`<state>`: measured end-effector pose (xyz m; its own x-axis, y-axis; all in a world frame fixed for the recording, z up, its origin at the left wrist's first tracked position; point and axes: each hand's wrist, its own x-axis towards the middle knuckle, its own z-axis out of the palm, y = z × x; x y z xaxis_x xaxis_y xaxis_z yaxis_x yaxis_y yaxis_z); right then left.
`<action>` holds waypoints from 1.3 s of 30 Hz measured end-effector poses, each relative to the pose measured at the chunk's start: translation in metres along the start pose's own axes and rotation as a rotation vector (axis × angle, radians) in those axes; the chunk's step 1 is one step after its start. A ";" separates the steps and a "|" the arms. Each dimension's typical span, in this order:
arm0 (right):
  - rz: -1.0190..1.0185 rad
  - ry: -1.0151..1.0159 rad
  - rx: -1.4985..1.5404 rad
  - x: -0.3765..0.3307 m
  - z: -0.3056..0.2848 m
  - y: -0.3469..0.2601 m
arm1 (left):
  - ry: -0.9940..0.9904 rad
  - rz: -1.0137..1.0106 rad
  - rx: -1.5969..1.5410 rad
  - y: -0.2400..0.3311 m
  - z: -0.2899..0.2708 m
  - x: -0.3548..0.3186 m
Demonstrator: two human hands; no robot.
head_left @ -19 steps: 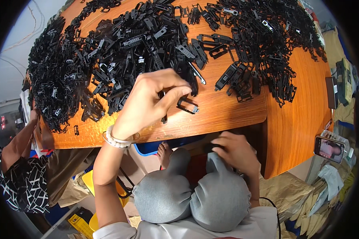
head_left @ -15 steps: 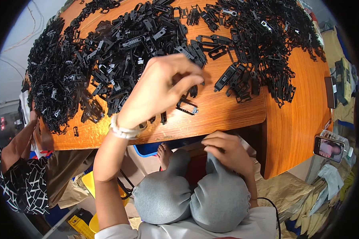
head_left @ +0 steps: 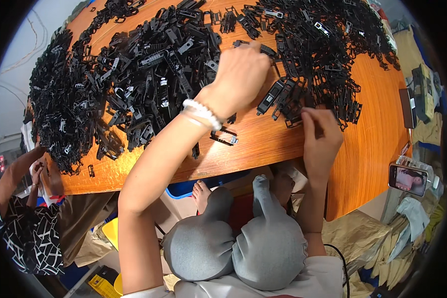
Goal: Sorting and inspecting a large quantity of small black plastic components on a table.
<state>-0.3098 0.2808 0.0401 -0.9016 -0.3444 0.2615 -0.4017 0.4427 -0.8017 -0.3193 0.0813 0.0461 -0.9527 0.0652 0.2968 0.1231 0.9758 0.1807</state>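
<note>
Counter (head_left: pixel 377 134) beneath the left hand (head_left: pixel 243 74) and right hand (head_left: pixel 323 141) carried heaps of black plastic parts (head_left: pixel 159 74). Left hand: palm down, fingers bent, tips hidden behind the knuckles beside a long black part (head_left: pixel 268 50); could not tell whether it grasped anything. Right hand: thumb and forefinger drawn close at the edge of a small cluster of black frames (head_left: pixel 293 119); a grip on one could not be confirmed. Dark block-shaped part (head_left: pixel 268 101) lay between the two hands. The largest heap spread left of and beyond the left hand; another heap (head_left: pixel 333 44) lay beyond the right. One open frame (head_left: pixel 225 136) lay on the near side of the left wrist, close to a white bracelet (head_left: pixel 203 113). Obstruction: left hand and forearm (head_left: pixel 159 154) hid part of the counter. Phone (head_left: pixel 408 180) stood well right of the right hand; co-worker's hand (head_left: pixel 37 171) was far left of the left.
</note>
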 end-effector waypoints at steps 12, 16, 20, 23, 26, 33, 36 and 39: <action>0.027 0.094 -0.472 0.015 0.006 0.024 | 0.186 -0.543 -0.935 0.023 -0.035 -0.054; -0.008 0.123 -0.468 0.015 0.006 0.024 | -0.138 -0.632 -1.325 0.026 -0.046 -0.061; 0.088 0.192 -0.088 0.011 0.002 0.010 | -0.189 -0.633 -1.616 0.024 -0.044 -0.071; 0.123 0.088 0.182 0.005 -0.002 -0.005 | -0.195 -0.569 -1.452 0.026 -0.033 -0.075; 0.086 -0.090 0.323 -0.001 0.005 -0.015 | -0.211 -0.619 -1.554 0.036 -0.032 -0.072; -0.290 -0.085 0.248 0.002 0.003 -0.014 | -0.306 -0.655 -2.071 0.025 -0.027 -0.081; -0.489 -0.107 0.138 0.005 0.002 -0.018 | -0.373 -0.734 -2.136 0.028 -0.025 -0.083; -0.558 -0.139 0.070 0.005 0.001 -0.019 | -0.389 -0.735 -2.189 0.029 -0.026 -0.084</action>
<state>-0.3068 0.2696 0.0564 -0.5250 -0.6176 0.5857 -0.7945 0.1088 -0.5975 -0.2280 0.0990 0.0508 -0.9155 0.2176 -0.3385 -0.3840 -0.7237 0.5734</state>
